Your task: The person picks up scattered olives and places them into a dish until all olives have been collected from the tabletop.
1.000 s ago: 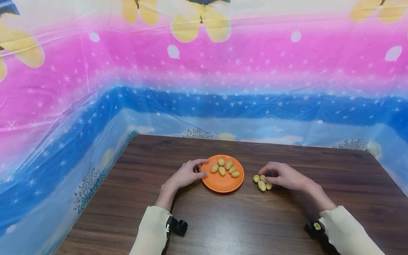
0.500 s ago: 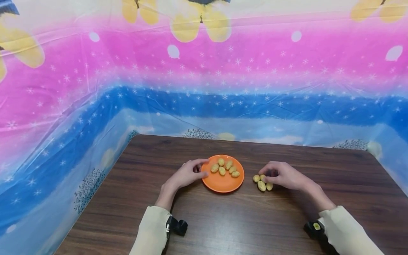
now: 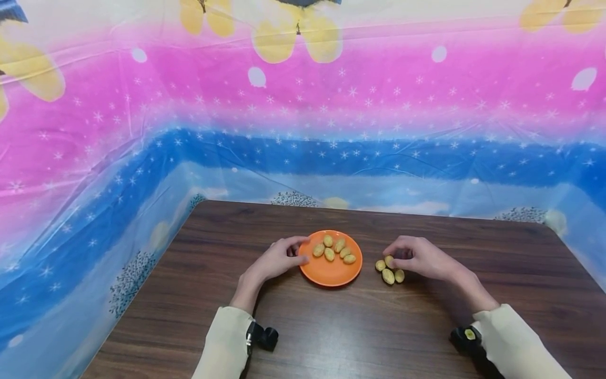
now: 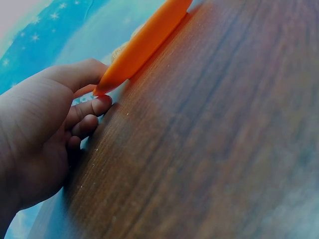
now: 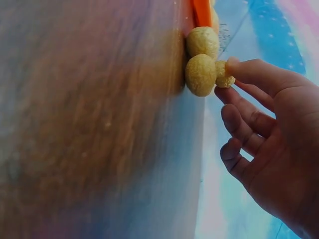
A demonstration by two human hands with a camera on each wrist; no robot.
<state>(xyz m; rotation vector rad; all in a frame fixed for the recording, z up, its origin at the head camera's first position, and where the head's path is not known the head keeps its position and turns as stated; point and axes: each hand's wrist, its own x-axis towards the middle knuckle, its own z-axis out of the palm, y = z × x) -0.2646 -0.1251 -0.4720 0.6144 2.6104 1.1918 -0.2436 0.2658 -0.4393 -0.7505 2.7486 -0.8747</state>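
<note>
An orange plate (image 3: 330,273) bears several small yellow-brown potatoes (image 3: 329,254) on its far half. My left hand (image 3: 274,259) pinches the plate's left rim, thumb above and fingers underneath, as the left wrist view also shows. To the right of the plate lies a small cluster of similar potatoes (image 3: 388,276). There my right hand (image 3: 423,258) pinches one small potato (image 5: 225,74) between thumb and index finger, right beside the others. Its remaining fingers are loosely curled in the right wrist view. The plate's edge (image 5: 202,12) shows just behind the cluster.
The dark wooden table (image 3: 312,321) extends around the plate on all sides. A pink and blue patterned cloth (image 3: 303,105) hangs behind the table and along its left side. Each wrist wears a black camera (image 3: 269,338).
My right hand has shifted slightly up, its fingers now pinching one potato at the back of the cluster. The left hand and the plate stay in place.
</note>
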